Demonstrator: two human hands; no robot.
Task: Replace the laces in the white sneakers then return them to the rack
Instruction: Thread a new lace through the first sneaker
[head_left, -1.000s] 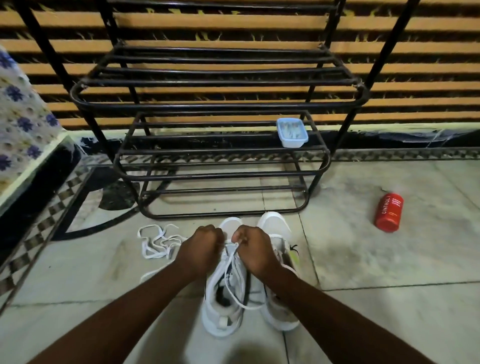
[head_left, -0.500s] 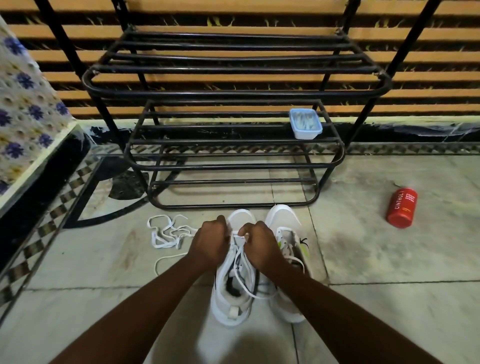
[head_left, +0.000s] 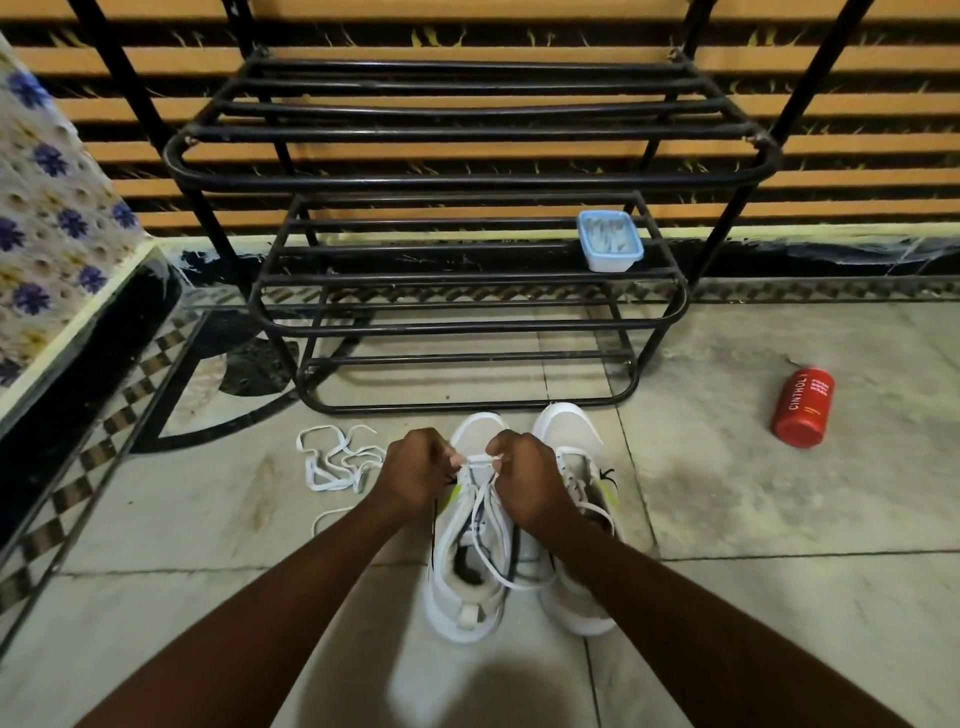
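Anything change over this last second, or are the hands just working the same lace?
The left hand and right hand have drawn slightly apart, so a short stretch of lace now shows between them; both still pinch it over the left sneaker. The right sneaker, loose lace, rack and red bottle stayed put.

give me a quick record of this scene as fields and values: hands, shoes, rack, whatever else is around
left hand: pinches the white lace at its left end
right hand: pinches the same lace at its right end
first sneaker: on the floor under both hands, toe toward the rack
second sneaker: beside it on the right, on the floor
loose lace: tangled on the floor, left of the hands
blue tub: on a lower rack shelf, right side
red bottle: lying on the floor, far right
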